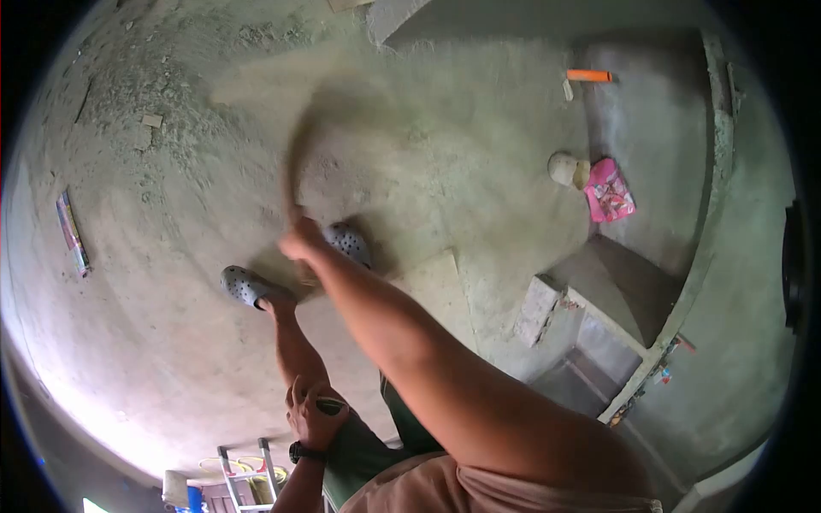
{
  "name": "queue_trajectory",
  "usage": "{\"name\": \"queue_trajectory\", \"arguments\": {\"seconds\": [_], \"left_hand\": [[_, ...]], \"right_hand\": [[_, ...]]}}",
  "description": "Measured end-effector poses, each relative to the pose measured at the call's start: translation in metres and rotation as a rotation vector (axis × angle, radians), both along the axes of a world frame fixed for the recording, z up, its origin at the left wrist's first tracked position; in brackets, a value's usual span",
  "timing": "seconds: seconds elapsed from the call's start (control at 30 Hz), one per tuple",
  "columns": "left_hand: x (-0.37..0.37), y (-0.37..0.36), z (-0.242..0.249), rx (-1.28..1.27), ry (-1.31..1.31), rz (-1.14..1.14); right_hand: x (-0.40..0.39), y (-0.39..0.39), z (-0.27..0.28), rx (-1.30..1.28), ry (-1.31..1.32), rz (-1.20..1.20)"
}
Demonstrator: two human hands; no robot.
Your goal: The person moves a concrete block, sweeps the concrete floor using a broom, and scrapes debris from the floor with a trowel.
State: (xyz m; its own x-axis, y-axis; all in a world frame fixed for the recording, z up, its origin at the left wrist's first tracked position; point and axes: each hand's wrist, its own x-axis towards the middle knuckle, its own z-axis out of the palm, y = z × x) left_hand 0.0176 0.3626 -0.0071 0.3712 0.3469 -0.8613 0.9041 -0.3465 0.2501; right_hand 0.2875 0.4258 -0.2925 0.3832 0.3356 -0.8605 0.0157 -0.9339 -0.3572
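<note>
My right hand (301, 240) is closed around the handle of a broom (293, 171). The broom is smeared by motion, and its wide pale head blurs over the dusty concrete floor (410, 188) ahead of my feet. My left hand (313, 421) rests on my left leg by the knee, fingers spread and holding nothing; a dark watch (306, 453) is on that wrist. Beside the right hand is one grey clog (348, 244); the other grey clog (244, 285) stands to the left.
Loose dirt (184, 103) covers the floor at upper left, near a colourful strip (72, 232). On the right lie an orange tube (589, 76), a pale cup-like container (564, 168) and a pink packet (610, 190). Low concrete walls (711, 128) edge that side. A ladder (248, 479) stands at the bottom.
</note>
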Motion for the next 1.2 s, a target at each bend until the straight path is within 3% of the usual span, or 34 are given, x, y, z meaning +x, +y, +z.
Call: {"name": "queue_trajectory", "arguments": {"seconds": [0.03, 0.1, 0.2, 0.33, 0.4, 0.5, 0.57, 0.63, 0.67, 0.7, 0.8, 0.87, 0.97, 1.07, 1.2], "left_hand": [[-0.001, 0.001, 0.002, 0.008, -0.023, 0.002], [-0.002, 0.004, -0.001, 0.028, -0.057, 0.008], [-0.008, 0.007, -0.001, 0.026, -0.070, -0.007], [-0.008, 0.020, 0.006, 0.009, -0.089, 0.042], [-0.017, 0.029, 0.003, -0.026, -0.076, 0.036], [-0.019, 0.041, 0.007, -0.045, -0.064, 0.059], [-0.026, 0.049, 0.007, -0.061, -0.059, 0.067], [-0.036, 0.057, 0.006, -0.068, -0.101, 0.097], [-0.040, 0.061, 0.006, -0.064, -0.096, 0.103], [-0.045, 0.065, 0.005, -0.060, -0.110, 0.097], [-0.051, 0.079, 0.008, -0.040, -0.142, 0.082], [-0.065, 0.089, 0.011, -0.021, -0.173, 0.069], [-0.089, 0.107, 0.008, 0.003, -0.236, 0.060], [-0.110, 0.135, 0.011, -0.096, -0.262, 0.146], [-0.126, 0.150, 0.011, -0.119, -0.216, 0.184]], "right_hand": [[0.004, 0.037, 0.051, 0.115, -0.011, -0.098], [0.028, 0.082, 0.099, 0.230, 0.062, 0.146], [0.043, 0.094, 0.154, 0.302, 0.082, 0.192], [0.017, -0.023, 0.163, 0.501, -0.167, -0.097], [-0.006, -0.101, 0.170, 0.341, -0.343, -0.299], [-0.057, -0.199, 0.151, -0.015, -0.298, -0.732], [-0.111, -0.231, 0.088, -0.162, -0.149, -1.047], [-0.179, -0.234, -0.025, -0.090, 0.095, -1.309], [-0.168, -0.160, 0.001, -0.104, 0.421, -1.466], [-0.148, -0.080, 0.061, 0.105, 0.519, -1.219], [-0.145, 0.109, 0.082, 0.070, 0.151, -0.187], [-0.155, 0.164, 0.053, 0.272, -0.036, -0.166], [-0.119, 0.196, 0.137, 0.359, -0.018, -0.278], [-0.109, 0.136, 0.194, 0.453, 0.045, -0.384], [-0.148, 0.013, 0.220, 0.244, 0.087, -0.512]]}}
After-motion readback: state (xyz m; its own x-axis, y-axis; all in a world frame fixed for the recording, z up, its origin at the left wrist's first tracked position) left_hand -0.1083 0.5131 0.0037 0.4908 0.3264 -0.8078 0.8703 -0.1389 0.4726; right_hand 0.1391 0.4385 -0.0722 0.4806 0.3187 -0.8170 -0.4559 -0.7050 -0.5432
